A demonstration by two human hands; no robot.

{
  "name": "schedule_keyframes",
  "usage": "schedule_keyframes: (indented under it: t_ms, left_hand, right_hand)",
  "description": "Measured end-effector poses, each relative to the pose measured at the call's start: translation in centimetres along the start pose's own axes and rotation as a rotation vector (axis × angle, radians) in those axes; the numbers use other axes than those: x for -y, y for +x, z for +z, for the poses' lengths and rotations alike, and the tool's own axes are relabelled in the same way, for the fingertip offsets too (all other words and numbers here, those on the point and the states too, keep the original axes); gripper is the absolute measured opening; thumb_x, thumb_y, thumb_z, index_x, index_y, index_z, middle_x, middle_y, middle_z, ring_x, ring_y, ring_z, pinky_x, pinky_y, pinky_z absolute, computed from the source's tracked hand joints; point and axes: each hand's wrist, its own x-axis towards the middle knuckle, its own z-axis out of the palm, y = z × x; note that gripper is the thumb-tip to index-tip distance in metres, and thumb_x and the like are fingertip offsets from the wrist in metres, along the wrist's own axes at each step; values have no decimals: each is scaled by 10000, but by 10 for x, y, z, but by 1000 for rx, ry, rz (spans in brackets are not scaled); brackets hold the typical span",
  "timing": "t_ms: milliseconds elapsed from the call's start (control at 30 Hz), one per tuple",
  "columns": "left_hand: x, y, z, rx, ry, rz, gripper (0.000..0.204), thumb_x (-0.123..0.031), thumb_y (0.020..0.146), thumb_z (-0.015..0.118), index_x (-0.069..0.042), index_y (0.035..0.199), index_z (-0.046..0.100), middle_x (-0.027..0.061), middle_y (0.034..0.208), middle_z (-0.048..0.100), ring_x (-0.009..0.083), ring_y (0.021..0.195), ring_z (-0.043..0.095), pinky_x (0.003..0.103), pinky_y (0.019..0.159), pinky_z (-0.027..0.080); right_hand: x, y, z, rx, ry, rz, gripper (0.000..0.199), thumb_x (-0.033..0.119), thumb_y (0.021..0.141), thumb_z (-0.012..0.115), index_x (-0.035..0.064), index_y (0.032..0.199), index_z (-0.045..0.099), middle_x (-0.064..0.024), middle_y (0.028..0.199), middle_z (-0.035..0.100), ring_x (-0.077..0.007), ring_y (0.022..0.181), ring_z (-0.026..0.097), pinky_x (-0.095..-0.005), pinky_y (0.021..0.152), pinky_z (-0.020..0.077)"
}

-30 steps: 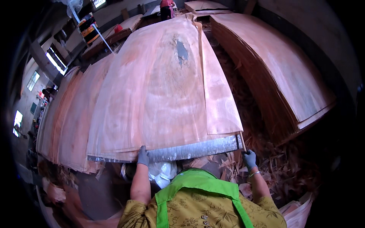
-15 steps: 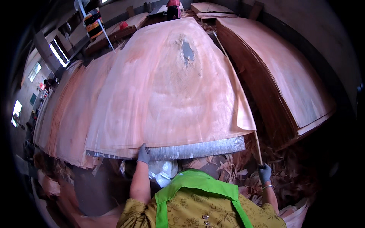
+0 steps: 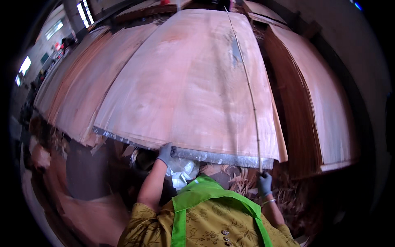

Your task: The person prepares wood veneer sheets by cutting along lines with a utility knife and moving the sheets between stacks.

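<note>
A broad sheet of pinkish wood veneer (image 3: 173, 90) lies over a table with a grey metal front edge (image 3: 222, 158). My left hand (image 3: 166, 153), in a grey glove, is closed on the sheet's near edge, left of the middle. In my right hand (image 3: 264, 183), also gloved, is the lower end of a long thin bamboo stick (image 3: 252, 101). The stick reaches away over the right part of the sheet, past a ragged grey hole (image 3: 236, 51). Whether it touches the veneer along its length I cannot tell. The sheet's right edge hangs down beside the table.
A tall veneer stack (image 3: 329, 107) stands to the right across a narrow gap. More sheets (image 3: 88, 82) lie close on the left. Torn veneer scraps (image 3: 247, 179) litter the floor, and crumpled clear plastic (image 3: 183, 171) sits below the front edge. Further stacks (image 3: 144, 10) lie at the back.
My right hand has moved left, swinging the stick from beside the sheet's right edge to across its top. My left hand stays at the front edge. The whole view has shifted.
</note>
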Motion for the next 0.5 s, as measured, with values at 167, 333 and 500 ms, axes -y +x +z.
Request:
schedule_keyframes:
  t_ms: [167,333,500]
  left_hand:
    - [14,-60,-51,44,78,323,195,-156,887,541,-40,1034,595,29,876,615,87,764,577,229,632,483]
    - [100,-137,-101,-151,-324,384,258,-89,929,508,-20,1177,535,79,1031,597,150,891,605,282,765,523]
    - [255,-208,-114,-757,548,479,288,-163,904,537,3,1139,553,83,903,626,181,797,607,315,693,504]
  right_hand:
    - [116,17,149,353,330,195,189,223,870,624,73,768,575,25,483,446,-89,353,386,-243,346,269]
    - [160,48,271,608,287,101,233,300,914,559,126,759,549,79,469,335,-53,361,288,-227,350,227]
    - [142,131,327,714,-29,62,385,489,896,515,114,961,565,12,653,457,-118,589,446,-378,551,415]
